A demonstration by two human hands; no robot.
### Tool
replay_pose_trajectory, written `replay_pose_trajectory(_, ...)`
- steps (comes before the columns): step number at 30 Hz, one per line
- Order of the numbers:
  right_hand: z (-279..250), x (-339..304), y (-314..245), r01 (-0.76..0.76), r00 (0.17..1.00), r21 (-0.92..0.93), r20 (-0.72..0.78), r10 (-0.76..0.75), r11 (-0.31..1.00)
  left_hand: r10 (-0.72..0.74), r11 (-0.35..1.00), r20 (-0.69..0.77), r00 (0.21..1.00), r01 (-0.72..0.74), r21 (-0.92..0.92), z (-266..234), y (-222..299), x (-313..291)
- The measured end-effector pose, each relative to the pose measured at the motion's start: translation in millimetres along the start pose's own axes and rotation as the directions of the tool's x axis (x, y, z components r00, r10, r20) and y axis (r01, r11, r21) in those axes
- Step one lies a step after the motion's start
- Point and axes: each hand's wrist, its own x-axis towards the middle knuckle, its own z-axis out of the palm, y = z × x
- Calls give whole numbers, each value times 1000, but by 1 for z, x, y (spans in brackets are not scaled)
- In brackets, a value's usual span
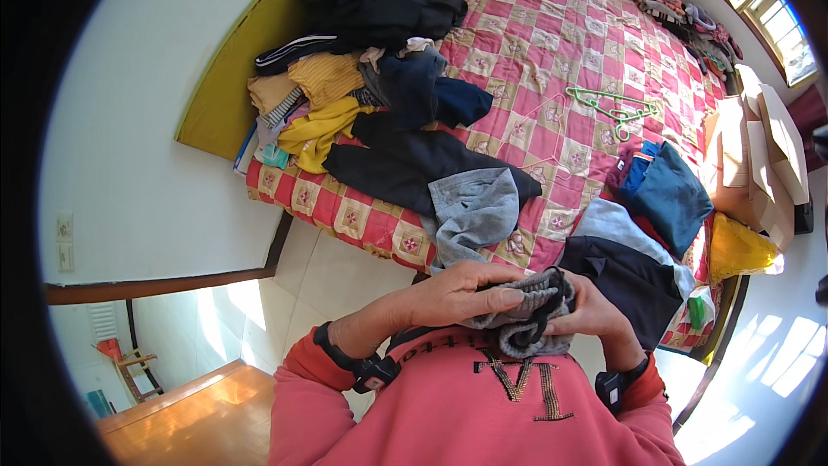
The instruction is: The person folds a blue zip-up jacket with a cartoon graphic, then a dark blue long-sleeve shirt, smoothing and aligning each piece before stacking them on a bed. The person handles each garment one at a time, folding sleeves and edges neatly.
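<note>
Close to my chest, both hands grip the bunched, ribbed waistband of grey sweatpants (pixel 473 207) with a black drawstring. My left hand (pixel 479 289) closes over the band from the left, thumb on top. My right hand (pixel 591 306) pinches its right side, where the dark cord loops over the edge. A grey leg of the sweatpants lies on the bed and drops over its near edge behind my left hand. Under that leg, black trousers (pixel 388 164) are spread on the bed. What my fingers do inside the folds is hidden.
A red-and-beige checked quilt (pixel 526 26) covers the bed. Piled clothes (pixel 328 78) line its left side; folded dark clothes (pixel 664 198) lie at right. Green hangers (pixel 611 108) and pink hangers (pixel 543 160) rest between. Cardboard boxes (pixel 746 155) and a yellow bag (pixel 742 246) stand at the right edge.
</note>
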Motion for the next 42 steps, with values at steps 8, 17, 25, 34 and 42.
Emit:
replay_pose_trajectory(8, -76, -175, -13, 600, 53, -112, -983, -179, 792, -209, 801, -426, 880, 404, 442, -132, -139, 22)
replay_pose_trajectory(17, -21, -196, 58, -568, -20, -301, -925, -379, 766, -22, 376, -574, 818, 539, 754, -245, -203, 62)
replay_pose_trajectory(25, 37, -272, 81, -227, -542, -16, -829, -140, 974, 439, -124, -329, 836, 419, 900, -328, -150, 108)
replay_pose_trajectory(34, 81, -161, 103, -357, -392, -9, -906, -159, 934, -26, -630, -300, 954, 217, 746, -428, -106, 137)
replay_pose_trajectory(42, 81, -119, 103, -260, -319, 16, -945, -70, 966, 20, -421, -335, 942, 311, 852, -470, -128, 57)
